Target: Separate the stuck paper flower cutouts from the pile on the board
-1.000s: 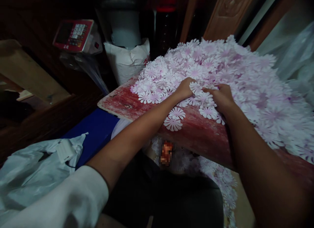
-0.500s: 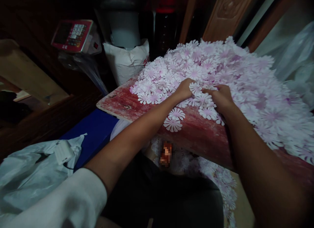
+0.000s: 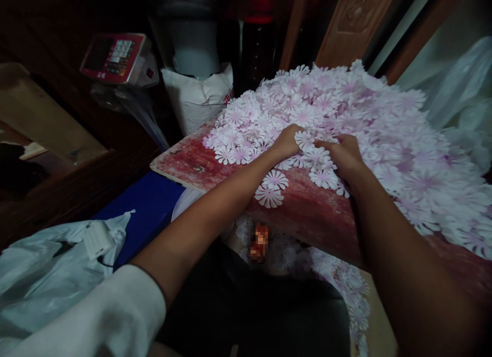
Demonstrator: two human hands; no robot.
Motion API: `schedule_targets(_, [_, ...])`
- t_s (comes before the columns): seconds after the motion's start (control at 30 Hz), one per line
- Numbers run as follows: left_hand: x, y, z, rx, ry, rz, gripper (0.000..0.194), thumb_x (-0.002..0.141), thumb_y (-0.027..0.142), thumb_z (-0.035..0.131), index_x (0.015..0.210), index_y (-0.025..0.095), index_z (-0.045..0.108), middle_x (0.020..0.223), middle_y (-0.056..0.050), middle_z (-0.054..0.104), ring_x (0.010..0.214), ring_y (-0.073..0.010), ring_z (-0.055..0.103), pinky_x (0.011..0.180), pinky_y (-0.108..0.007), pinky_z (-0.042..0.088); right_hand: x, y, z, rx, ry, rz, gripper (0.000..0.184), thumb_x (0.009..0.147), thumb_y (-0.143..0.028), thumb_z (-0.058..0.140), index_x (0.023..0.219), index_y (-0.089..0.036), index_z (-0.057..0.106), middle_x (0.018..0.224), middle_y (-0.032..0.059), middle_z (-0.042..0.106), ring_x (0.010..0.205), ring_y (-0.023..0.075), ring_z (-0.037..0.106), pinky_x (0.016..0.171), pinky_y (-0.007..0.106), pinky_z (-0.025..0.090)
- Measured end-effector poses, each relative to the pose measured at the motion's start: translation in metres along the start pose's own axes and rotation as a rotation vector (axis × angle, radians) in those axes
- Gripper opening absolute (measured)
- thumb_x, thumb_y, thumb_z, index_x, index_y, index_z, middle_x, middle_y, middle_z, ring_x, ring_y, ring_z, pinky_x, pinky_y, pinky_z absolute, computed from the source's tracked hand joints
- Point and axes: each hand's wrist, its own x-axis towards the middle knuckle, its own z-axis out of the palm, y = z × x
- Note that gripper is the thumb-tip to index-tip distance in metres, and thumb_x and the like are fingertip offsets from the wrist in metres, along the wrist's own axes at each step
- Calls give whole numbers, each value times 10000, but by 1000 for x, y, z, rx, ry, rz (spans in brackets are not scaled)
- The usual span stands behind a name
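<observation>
On the red board (image 3: 319,213), our left hand (image 3: 288,142) and right hand (image 3: 346,155) curl beside one white flower (image 3: 304,140); we cannot tell their grip. Our left forearm (image 3: 215,209), brushing, could sweep loose flowers (image 3: 269,196) down.

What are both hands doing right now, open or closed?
Left hand: curled at a white flower; fingertips hidden, grip can't be told.
Right hand: partly curled at the flower pile; grip can't be told.
</observation>
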Motion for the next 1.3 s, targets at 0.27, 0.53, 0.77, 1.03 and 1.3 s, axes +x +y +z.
schedule_targets(0.27, [-3,4,-1,116,-18,18,320,781,168,730,547,171,512,609,13,471,728,-123,399,725,-317,320,0,-2,0,7,-6,-2,342,619,-341,947,735,-199,658,739,54,669,672,178,574,539,298,429])
schedule_targets(0.53, [-4,5,-2,121,-13,-6,323,772,71,689,546,173,482,606,35,457,736,-128,424,754,-316,336,-3,-4,-1,-21,-9,-5,407,600,-396,964,712,-199,626,661,23,608,620,152,514,511,284,381])
schedule_targets(0.77, [-3,6,-2,169,-31,9,279,779,144,662,552,164,500,618,18,469,728,-125,423,745,-318,313,-1,-3,-1,-43,-22,1,376,682,-374,947,750,-219,611,682,17,597,627,161,511,551,305,397])
schedule_targets(1.03, [-4,7,-3,161,-26,14,324,804,189,667,543,177,478,608,18,457,725,-122,405,728,-316,305,1,-1,-1,-36,-10,2,292,678,-306,902,705,-212,627,676,19,596,622,161,500,550,316,380])
schedule_targets(1.3, [-5,9,-4,175,-46,-5,300,769,159,688,543,178,492,619,10,475,735,-138,436,746,-325,346,2,2,-1,-22,-15,-21,275,640,-327,883,702,-214,641,676,37,612,635,168,505,521,298,353])
